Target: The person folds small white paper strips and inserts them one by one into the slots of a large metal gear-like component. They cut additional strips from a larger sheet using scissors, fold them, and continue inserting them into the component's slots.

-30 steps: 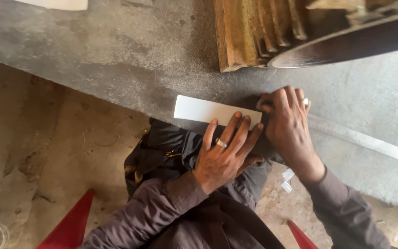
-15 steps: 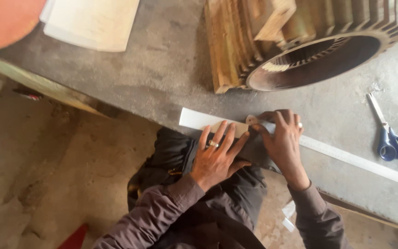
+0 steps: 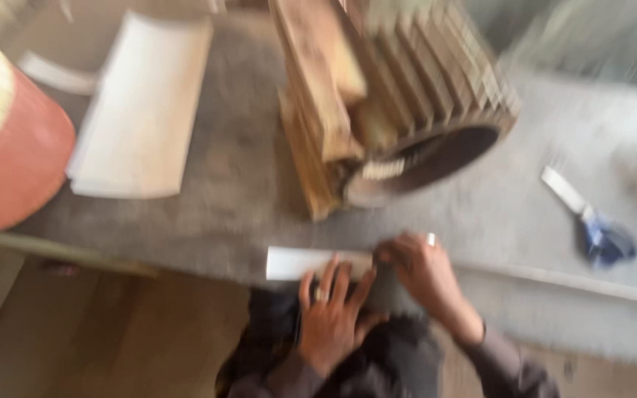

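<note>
While my left hand [image 3: 331, 317] lies spread flat on the white strip [image 3: 300, 263], my right hand [image 3: 423, 271] presses its 3 o'clock stretch, fingers together. The strip runs 9 to 3 along the bench [image 3: 245, 214] edge, under both hands.
</note>
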Available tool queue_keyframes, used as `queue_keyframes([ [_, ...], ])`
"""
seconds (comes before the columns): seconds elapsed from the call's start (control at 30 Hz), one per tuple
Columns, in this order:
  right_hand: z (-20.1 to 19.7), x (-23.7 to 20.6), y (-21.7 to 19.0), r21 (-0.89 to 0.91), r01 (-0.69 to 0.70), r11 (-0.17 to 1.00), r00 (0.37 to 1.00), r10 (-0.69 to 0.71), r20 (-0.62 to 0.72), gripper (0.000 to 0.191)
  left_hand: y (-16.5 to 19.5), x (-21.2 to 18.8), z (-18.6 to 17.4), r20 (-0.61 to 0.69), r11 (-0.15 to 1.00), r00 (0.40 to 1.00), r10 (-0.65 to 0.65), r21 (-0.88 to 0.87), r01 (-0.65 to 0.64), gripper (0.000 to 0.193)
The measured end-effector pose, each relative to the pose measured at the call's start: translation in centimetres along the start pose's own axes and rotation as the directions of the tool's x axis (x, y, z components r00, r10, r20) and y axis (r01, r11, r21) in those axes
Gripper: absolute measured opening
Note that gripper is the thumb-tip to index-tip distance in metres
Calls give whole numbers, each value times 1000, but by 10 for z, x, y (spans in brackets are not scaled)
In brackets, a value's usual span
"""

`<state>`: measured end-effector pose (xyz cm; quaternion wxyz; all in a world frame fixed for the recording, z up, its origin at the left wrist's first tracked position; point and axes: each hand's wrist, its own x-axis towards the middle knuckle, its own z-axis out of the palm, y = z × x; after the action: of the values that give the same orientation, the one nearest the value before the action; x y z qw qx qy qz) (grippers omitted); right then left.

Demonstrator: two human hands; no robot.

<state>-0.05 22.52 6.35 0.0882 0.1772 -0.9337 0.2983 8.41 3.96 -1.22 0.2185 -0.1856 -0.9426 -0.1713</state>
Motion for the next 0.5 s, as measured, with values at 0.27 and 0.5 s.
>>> queue_keyframes([
  [0.27,2,-2,-6,17,43,999,996,-44,81,16,-6,-7,11,82,999,996,26,21,-27,84],
  [0.5,3,8,-5,-63,148,987,977,-135,168,20,-32,4,-2,103,992,988,115,31,-118,72],
])
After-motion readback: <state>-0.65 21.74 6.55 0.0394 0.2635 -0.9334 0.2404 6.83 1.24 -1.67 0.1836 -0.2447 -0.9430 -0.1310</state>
